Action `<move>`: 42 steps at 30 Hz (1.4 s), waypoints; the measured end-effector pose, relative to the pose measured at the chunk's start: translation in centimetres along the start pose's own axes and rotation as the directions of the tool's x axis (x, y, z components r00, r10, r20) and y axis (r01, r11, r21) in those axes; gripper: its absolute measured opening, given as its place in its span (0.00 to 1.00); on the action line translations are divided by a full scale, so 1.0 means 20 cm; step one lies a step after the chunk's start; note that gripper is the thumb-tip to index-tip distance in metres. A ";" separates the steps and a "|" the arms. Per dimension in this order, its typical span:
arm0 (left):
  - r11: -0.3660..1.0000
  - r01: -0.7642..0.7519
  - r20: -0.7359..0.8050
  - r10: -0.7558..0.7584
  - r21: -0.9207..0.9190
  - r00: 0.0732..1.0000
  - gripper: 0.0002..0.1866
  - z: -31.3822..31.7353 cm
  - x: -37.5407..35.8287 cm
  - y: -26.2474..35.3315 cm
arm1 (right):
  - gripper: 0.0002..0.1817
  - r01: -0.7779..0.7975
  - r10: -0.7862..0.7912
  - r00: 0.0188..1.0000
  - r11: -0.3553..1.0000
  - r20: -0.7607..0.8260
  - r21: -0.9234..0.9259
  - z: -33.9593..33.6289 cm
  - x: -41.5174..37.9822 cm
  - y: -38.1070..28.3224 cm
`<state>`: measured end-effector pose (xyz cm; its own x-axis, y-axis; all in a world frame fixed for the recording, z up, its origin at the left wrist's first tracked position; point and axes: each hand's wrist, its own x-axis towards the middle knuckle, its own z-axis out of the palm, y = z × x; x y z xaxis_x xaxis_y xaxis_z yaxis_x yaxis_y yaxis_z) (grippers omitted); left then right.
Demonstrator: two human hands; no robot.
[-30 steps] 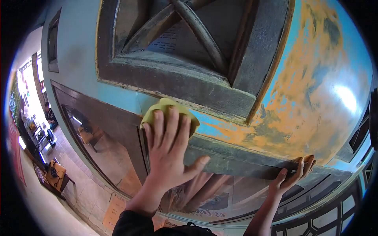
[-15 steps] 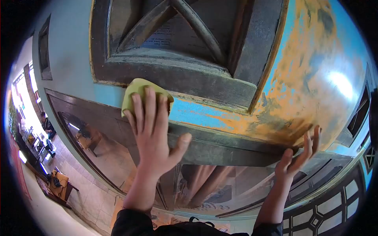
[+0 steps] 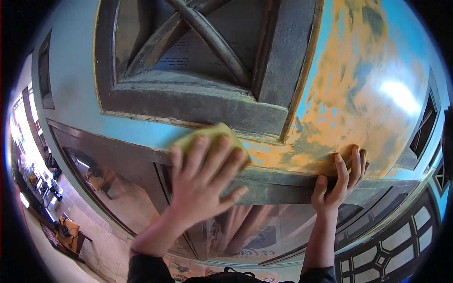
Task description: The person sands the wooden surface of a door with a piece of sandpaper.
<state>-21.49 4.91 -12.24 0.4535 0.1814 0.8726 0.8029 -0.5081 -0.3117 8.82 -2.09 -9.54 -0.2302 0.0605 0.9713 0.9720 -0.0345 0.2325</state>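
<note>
My left hand (image 3: 200, 181) presses a yellow-green sheet of sandpaper (image 3: 216, 131) flat against the narrow painted wall strip, its fingers spread over the sheet. That strip runs between a dark wooden vent frame (image 3: 188, 103) above and a dark wooden beam (image 3: 269, 191) below. To the left of the sheet the strip is light blue; orange shows through on its right. My right hand (image 3: 337, 186) holds nothing. Its fingers are extended, with their tips against the wall at the lower edge of the patchy orange and blue wall surface (image 3: 358, 108).
Glass panes (image 3: 278, 231) stand below the beam. A second vent opening (image 3: 422, 129) is to the right. Down at the left, a person (image 3: 50, 161) is near the bright doorway, and a brown chair (image 3: 68, 236) with dark things on it stands on the tiled floor.
My left hand has slid the sandpaper right and lower in view, covering part of the strip that showed blue and orange. My right hand has shifted slightly left in view, its fingers now nearer the wall.
</note>
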 end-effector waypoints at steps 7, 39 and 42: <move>0.996 -0.049 -0.062 0.044 -0.071 0.997 0.43 0.00 0.01 0.08 | 0.24 0.007 -0.007 1.000 1.000 0.001 0.013 0.00 -0.03 0.00; 0.996 0.045 0.036 -0.042 -0.071 0.998 0.40 -0.04 0.01 0.02 | 0.21 0.023 -0.026 0.999 0.997 0.031 0.080 -0.04 -0.13 0.13; 0.997 -0.066 0.028 0.066 -0.027 0.997 0.40 -0.01 0.01 0.09 | 0.21 -0.006 0.006 1.000 0.998 0.001 0.061 -0.07 -0.13 0.26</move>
<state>-19.94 3.83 -12.56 0.5164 0.1703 0.8393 0.7606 -0.5416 -0.3581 14.42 -3.74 -10.74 -0.2245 0.0613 0.9726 0.9744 0.0259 0.2232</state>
